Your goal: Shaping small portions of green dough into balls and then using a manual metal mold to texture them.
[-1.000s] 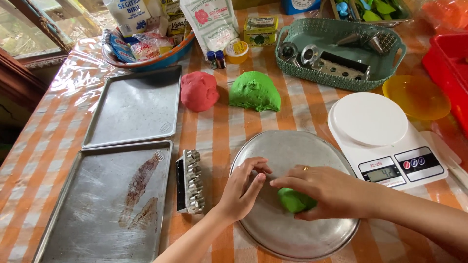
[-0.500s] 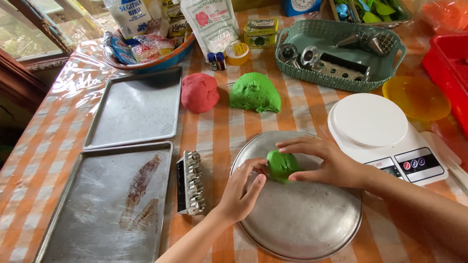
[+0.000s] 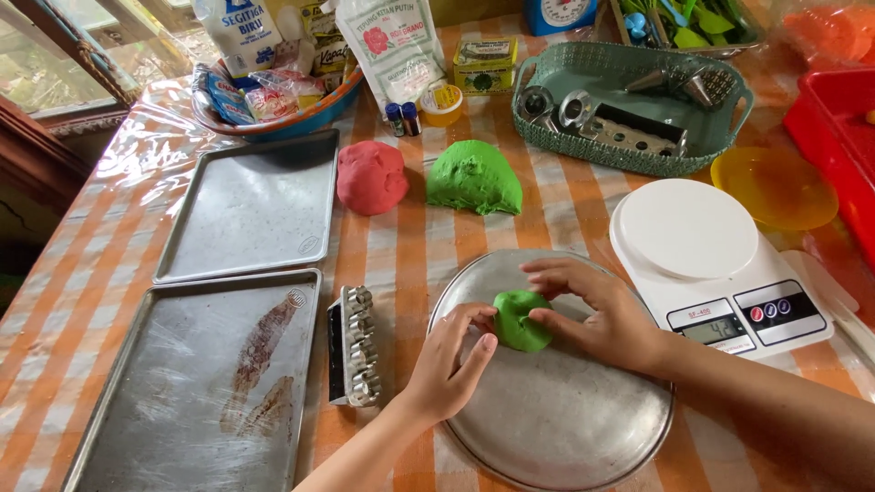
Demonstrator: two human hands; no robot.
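A small lump of green dough lies on a round metal plate. My left hand touches its left side with the fingertips. Over its right side curls my right hand, thumb and fingers pinching it. A bigger mound of green dough and a red dough lump sit on the checked cloth behind the plate. A metal mould block lies just left of the plate.
Two metal baking trays fill the left side. A white kitchen scale stands right of the plate, a yellow bowl behind it. At the back are a green basket of metal tools, flour bags and a red tray.
The green lump moved from the plate's near right part up towards its far middle. Both hands followed it and now pinch it from either side.
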